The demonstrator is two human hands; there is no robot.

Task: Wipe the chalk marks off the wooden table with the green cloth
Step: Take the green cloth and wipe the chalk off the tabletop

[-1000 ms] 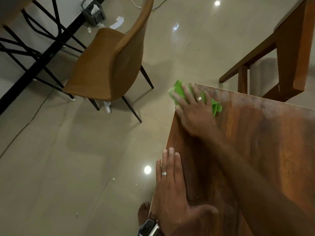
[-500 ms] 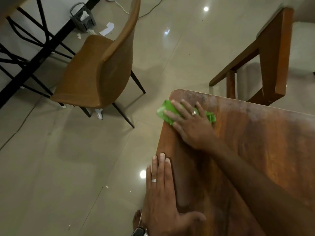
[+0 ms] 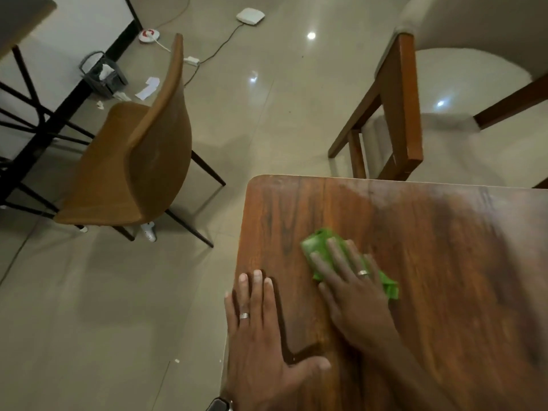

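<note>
The reddish-brown wooden surface [image 3: 430,262] fills the lower right, its rounded corner toward the tiled floor. A pale, hazy film, probably chalk residue, lies along its far edge and across the right part; the wood near the corner looks darker and cleaner. The right hand [image 3: 353,295] lies flat, fingers straight and spread, pressing the crumpled bright green cloth [image 3: 318,247] onto the wood a little in from the near left edge. The left hand [image 3: 261,336] rests palm down at that edge, fingers straight, thumb out, gripping nothing, seemingly to steady the body.

To wipe well, I would keep even pressure through the whole palm, overlap strokes, and work toward the hazy far band, refolding the cloth when it loads with dust.

Off the surface stand a tan moulded chair with thin black legs [image 3: 133,161] and a brown wooden chair frame [image 3: 400,114]; neither blocks the wiping. Only the resting left hand sits near the cloth's path.
</note>
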